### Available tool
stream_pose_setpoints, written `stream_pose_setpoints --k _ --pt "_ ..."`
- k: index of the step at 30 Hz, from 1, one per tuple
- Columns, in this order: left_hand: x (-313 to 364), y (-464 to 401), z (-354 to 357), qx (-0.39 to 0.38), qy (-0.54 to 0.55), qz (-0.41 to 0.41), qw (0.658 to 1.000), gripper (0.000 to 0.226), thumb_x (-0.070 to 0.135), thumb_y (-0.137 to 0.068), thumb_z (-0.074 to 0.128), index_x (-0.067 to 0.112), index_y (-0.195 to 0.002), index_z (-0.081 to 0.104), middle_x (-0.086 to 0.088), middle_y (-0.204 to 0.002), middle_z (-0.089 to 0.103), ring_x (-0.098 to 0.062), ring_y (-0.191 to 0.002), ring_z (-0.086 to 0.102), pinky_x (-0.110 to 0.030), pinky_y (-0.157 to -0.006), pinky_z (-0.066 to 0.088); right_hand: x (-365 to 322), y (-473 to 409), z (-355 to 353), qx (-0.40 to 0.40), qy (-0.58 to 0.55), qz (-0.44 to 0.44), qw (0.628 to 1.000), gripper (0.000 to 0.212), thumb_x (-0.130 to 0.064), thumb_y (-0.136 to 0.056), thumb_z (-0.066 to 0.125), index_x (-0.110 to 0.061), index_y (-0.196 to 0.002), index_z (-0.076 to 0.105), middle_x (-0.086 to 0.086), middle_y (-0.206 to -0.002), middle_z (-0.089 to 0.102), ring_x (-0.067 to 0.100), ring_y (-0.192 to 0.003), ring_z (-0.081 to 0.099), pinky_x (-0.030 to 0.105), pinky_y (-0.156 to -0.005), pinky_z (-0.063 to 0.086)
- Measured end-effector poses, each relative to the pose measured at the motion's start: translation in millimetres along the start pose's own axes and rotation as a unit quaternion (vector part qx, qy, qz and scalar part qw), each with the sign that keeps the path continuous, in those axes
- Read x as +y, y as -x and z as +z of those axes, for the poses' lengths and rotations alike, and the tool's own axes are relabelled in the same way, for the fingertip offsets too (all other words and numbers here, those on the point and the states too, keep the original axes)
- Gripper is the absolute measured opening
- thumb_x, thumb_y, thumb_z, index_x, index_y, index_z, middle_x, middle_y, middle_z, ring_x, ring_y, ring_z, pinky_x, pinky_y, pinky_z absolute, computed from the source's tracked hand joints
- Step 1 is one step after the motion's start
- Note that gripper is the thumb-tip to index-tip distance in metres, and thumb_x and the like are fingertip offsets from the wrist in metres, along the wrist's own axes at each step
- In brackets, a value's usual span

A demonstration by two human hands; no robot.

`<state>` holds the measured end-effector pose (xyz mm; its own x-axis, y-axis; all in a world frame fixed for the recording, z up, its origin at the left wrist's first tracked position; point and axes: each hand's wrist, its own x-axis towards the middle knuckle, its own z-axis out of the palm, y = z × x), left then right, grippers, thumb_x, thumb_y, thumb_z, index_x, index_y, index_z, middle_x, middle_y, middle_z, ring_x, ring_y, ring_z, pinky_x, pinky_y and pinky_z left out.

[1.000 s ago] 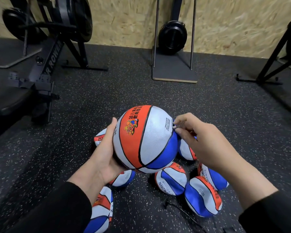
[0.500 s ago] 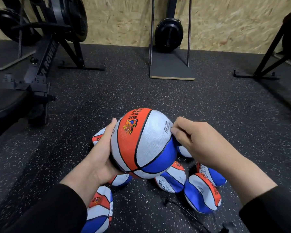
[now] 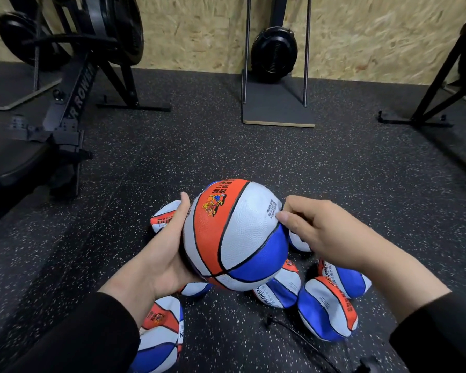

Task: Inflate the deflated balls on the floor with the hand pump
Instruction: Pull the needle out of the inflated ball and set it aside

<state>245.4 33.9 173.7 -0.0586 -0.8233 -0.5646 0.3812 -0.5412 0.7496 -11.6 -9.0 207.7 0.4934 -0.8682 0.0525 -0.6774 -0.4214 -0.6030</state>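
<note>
An inflated red, white and blue basketball [image 3: 236, 234] is held above the floor, cradled from the left by the left hand [image 3: 167, 249], whose palm lies against the ball's side with the thumb laid up along the red panel; the fingers are hidden behind and under the ball, so the hold is read as a cupping grasp. The right hand [image 3: 318, 232] is set against the ball's right side, at the seam where the white panel meets the blue one, with its fingers curled and the thumb tip pressed on the white panel. Whether anything is pinched between those fingers cannot be told, since the fingertips are hidden behind the ball's edge.

Below and around the held ball, several deflated balls [image 3: 327, 309] of the same colours are lying on the speckled black rubber floor [image 3: 226, 152], some touching one another. A thin black hose [image 3: 304, 339] is seen on the floor near the lower edge, just beside the flattened balls. A rowing machine [image 3: 73, 98] stands at the left, well apart from the balls.
</note>
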Motion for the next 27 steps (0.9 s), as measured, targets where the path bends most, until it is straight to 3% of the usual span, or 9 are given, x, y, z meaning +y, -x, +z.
stream_pose_setpoints --k 4,10,18,22,27 --pt "-0.4 0.5 0.0 -0.011 0.016 0.052 0.998 0.074 0.078 -0.076 0.051 0.026 -0.122 0.077 -0.008 -0.126 0.075 -0.033 -0.117 0.071 -0.061 -0.109 0.047 -5.9 -0.4 0.4 0.051 0.018 -0.017 0.998 0.037 -0.042 -0.101 0.048 -0.021 -0.070 0.043 -0.009 -0.057 0.042 0.009 -0.054 0.034 0.029 -0.054 0.033" --pt "-10.0 -2.6 8.6 -0.045 0.057 0.009 0.997 0.077 0.077 -0.074 0.057 0.024 -0.126 0.076 -0.013 -0.131 0.072 -0.035 -0.121 0.068 -0.055 -0.114 0.043 -21.7 -0.6 8.0 0.190 0.035 -0.022 0.981 0.052 -0.047 -0.096 0.046 -0.019 -0.057 0.028 -0.004 -0.047 0.026 0.014 -0.048 0.027 0.027 -0.046 0.019" --pt "-10.2 -4.4 13.3 -0.067 0.083 0.007 0.994 0.069 0.077 -0.074 0.052 0.027 -0.111 0.083 -0.011 -0.125 0.075 -0.031 -0.108 0.074 -0.048 -0.103 0.049 -29.0 1.6 10.2 0.245 -0.034 0.020 0.969 0.055 -0.031 -0.097 0.057 -0.010 -0.054 0.029 -0.007 -0.047 0.022 0.011 -0.048 0.022 0.032 -0.048 0.019" --pt "-9.2 -1.3 15.1 -0.069 0.090 0.009 0.994 0.064 0.076 -0.073 0.051 0.028 -0.097 0.086 -0.010 -0.118 0.077 -0.031 -0.096 0.078 -0.048 -0.094 0.052 -27.1 1.8 7.0 0.225 -0.069 0.017 0.972 0.051 -0.038 -0.096 0.055 -0.013 -0.058 0.033 -0.008 -0.048 0.027 0.010 -0.049 0.025 0.028 -0.047 0.022" --pt "-7.5 -3.2 6.1 -0.041 0.096 -0.030 0.994 0.075 0.084 -0.080 0.051 0.025 -0.114 0.081 -0.015 -0.127 0.073 -0.042 -0.124 0.063 -0.067 -0.114 0.038 -17.9 1.5 -1.8 0.132 -0.062 -0.033 0.989 0.009 -0.042 -0.094 0.062 -0.039 -0.097 0.055 -0.005 -0.071 0.061 0.012 -0.061 0.049 0.029 -0.065 0.042"
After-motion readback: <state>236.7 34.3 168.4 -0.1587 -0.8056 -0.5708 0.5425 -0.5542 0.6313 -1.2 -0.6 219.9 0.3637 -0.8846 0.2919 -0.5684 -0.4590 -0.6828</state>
